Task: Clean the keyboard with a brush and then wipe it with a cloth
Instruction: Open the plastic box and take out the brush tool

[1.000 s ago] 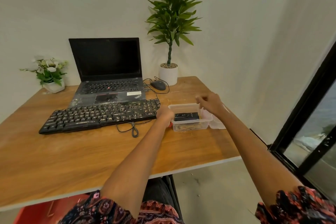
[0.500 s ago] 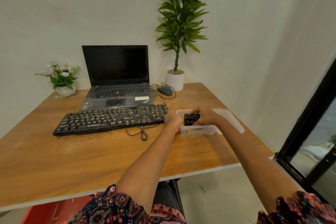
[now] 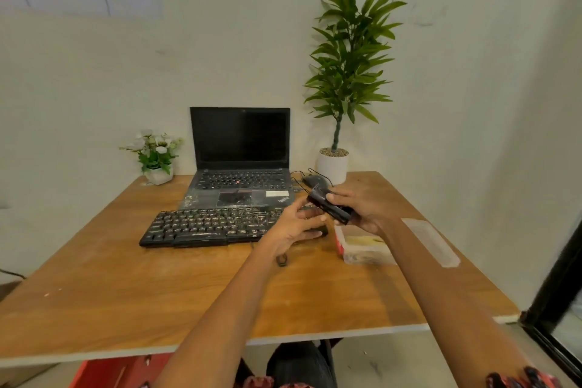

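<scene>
Head view: my right hand (image 3: 365,206) is raised above the bench (image 3: 126,287), fingers curled round a small black oblong object (image 3: 330,208), thumb laid on its upper face; it looks like the brush, though its bristles cannot be made out. My left hand (image 3: 296,225) sits just beside it, fingers loosely bent, fingertips reaching up to the object's lower end; whether they actually pinch it I cannot tell. Keyboard (image 3: 211,225) lies flat on the bench ahead of the laptop (image 3: 241,161), its right end hidden behind my left hand. Clear plastic container (image 3: 365,249), lidless, stands below my right wrist; something pale yellowish lies in it, blurred, possibly the cloth. Pale flat strip (image 3: 431,242), maybe the lid, lies beyond my right forearm. Mouse (image 3: 311,180) partly hidden behind the held object.
</scene>
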